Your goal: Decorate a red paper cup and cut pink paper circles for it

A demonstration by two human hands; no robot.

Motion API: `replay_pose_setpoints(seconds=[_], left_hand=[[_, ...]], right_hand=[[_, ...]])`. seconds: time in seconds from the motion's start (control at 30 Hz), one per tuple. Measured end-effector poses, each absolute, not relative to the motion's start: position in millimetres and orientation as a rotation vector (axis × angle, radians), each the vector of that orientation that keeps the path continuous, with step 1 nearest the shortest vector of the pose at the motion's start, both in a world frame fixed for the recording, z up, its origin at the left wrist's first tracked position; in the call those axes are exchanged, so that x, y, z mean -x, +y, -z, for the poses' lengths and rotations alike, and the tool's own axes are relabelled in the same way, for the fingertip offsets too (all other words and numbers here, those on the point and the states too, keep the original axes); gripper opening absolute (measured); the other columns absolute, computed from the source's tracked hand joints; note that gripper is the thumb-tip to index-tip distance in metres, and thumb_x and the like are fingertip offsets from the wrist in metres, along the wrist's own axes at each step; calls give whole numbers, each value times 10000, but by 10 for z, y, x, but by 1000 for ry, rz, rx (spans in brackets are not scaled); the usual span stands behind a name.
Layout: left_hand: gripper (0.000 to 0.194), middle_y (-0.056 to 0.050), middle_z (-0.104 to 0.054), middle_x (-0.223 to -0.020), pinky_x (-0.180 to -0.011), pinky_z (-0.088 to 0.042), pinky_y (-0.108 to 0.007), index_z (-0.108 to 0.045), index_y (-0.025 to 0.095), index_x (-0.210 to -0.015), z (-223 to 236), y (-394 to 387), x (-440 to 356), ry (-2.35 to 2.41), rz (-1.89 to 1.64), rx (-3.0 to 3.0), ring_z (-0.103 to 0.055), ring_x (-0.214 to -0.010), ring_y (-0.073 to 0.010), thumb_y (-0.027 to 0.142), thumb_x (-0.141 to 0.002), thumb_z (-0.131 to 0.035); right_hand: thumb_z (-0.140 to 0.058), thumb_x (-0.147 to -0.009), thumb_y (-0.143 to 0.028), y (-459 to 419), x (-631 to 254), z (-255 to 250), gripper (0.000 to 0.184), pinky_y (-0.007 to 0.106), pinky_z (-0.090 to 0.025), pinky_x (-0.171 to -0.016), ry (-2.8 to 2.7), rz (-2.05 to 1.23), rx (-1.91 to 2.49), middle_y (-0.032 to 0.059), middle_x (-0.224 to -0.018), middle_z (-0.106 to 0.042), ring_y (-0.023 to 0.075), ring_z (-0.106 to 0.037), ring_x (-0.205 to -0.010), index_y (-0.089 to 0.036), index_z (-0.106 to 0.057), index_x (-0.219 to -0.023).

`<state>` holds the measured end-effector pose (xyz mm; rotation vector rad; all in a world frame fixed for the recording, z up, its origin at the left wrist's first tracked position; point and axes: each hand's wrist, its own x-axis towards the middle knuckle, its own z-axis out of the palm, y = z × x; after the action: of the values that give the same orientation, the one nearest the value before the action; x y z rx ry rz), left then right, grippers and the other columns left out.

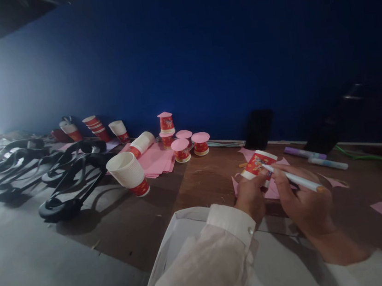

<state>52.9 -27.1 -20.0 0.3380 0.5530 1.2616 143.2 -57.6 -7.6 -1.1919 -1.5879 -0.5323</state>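
Note:
Tilted on its side above the brown table, a red and white paper cup [255,163] with a printed pattern is gripped by my left hand [252,196]. My right hand [304,198] is closed around a white marker [300,179] with an orange end. The marker's tip is at the cup's printed side, touching it or very close. Pink paper scraps [273,191] lie under and around the cup. Behind my right hand rest a purple marker [305,152] and a light blue marker [328,163].
To the left stand several cups topped with pink paper discs [180,145], a pink paper stack [156,161], and a tall stack of nested cups [127,171]. Black strapped devices [74,185] lie further left. A dark phone-like object [259,129] leans on the blue partition [201,58].

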Motion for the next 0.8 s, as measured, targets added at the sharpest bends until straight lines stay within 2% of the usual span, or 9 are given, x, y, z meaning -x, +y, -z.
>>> replay_pose_setpoints(seconds=[0.23,0.6,0.8], left_hand=[[421,-35,-723,-860,-798,-452,-278,-737,161,-850,201,-264,-525,554,-1257,-295,-644,-795,-151,254,-500,-952],[423,-49,-731,-885,-845,-464,-300,-746,166,-853,198,-261,-507,538,-1248,-284,-670,-865,-183,269,-502,-957],[433,-34,-733,-862,-806,-456,-277,-742,166,-827,187,-256,-509,537,-1251,-245,-651,-810,-152,259,-474,-975]], right_hand=[[-591,-988,-263,-577,-1445,61,192,405,-588,-839,-1614,540,1181,119,-941,-811,273,-778,-877,-163,-754,-978],[-597,-990,-284,-566,-1457,61,190,375,-602,-814,-1575,508,1206,99,-928,-814,256,-780,-853,-185,-759,-982],[-596,-986,-275,-567,-1452,41,198,380,-604,-808,-1569,483,1190,107,-918,-815,262,-781,-850,-175,-767,-967]])
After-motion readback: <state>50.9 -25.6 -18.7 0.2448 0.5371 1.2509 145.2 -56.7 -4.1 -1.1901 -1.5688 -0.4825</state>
